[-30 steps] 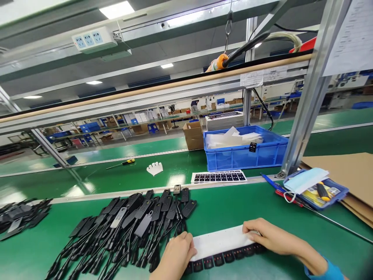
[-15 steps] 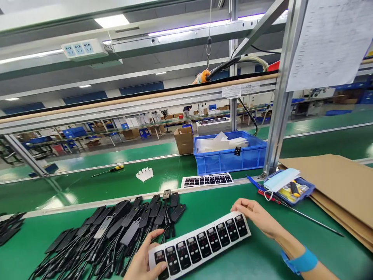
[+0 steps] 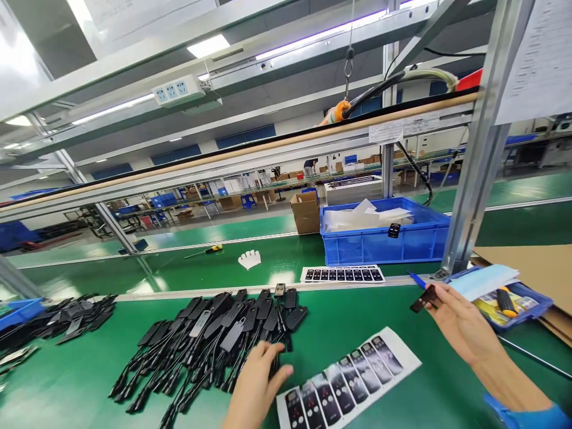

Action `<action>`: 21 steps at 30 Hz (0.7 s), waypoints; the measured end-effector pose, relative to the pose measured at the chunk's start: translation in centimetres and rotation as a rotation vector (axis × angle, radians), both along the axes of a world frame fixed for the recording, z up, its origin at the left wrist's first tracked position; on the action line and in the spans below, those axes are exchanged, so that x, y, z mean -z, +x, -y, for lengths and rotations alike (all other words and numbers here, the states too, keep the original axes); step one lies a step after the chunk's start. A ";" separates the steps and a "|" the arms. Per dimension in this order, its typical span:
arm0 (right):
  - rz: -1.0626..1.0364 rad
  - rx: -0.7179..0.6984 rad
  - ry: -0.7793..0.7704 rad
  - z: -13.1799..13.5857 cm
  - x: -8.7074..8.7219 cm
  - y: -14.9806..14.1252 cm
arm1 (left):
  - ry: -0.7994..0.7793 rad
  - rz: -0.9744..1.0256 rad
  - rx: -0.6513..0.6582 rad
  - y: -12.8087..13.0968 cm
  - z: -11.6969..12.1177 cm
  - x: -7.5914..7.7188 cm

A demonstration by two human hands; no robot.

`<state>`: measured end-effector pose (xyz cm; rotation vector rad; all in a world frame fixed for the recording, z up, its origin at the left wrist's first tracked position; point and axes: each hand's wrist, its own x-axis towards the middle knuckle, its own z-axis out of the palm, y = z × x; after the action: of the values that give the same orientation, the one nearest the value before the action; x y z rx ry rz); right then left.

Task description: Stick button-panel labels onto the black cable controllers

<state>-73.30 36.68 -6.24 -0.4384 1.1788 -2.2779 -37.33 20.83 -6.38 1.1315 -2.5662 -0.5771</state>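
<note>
Between thumb and fingers, my right hand [image 3: 460, 319] pinches a small black sticker [image 3: 422, 299], raised over the table on the right. A white sheet of black stickers [image 3: 346, 384] lies below on the green table, its right end a bare white strip. My left hand [image 3: 258, 381] is at the sheet's left end, thumb and fingers apart, holding nothing. Just behind that hand lies a heap of black devices with cables [image 3: 223, 333]. A second sticker sheet [image 3: 342, 274] rests farther back along the table's edge.
A blue bin [image 3: 384, 238] of white sheets stands at the back, a cardboard box [image 3: 305, 213] beside it. At right are a metal post [image 3: 478, 161], a blue tray [image 3: 531, 310] with a face mask, and cardboard. A screwdriver [image 3: 213, 249] and a white glove-shaped piece [image 3: 249, 259] lie beyond.
My right hand has peeled a sticker off the sheet's right end and moved right with it. My left hand has let go of the sheet, which now lies on the table. The view has shifted left.
</note>
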 end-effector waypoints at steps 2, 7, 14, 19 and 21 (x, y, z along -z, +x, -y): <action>0.030 -0.022 0.005 0.1 0.2 0.4 | -0.218 0.117 -0.043 -2.9 1.1 -1.4; 0.025 -0.114 0.069 0.6 0.6 2.6 | -0.274 0.074 -0.091 -7.9 4.8 -1.3; -0.001 -0.105 -0.038 0.5 -0.5 4.0 | -0.203 -0.460 -0.253 -3.9 7.0 -5.0; 0.012 -0.153 -0.055 0.6 -0.6 5.4 | 0.649 -1.488 -0.129 -5.6 3.0 -8.7; 0.004 -0.169 -0.023 0.7 -0.4 6.1 | 1.129 -1.461 -0.107 -7.7 0.2 -7.7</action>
<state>-67.22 36.00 -5.86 -0.5216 1.0720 -2.1481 -45.03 20.64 1.33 0.5372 -0.8156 -1.9508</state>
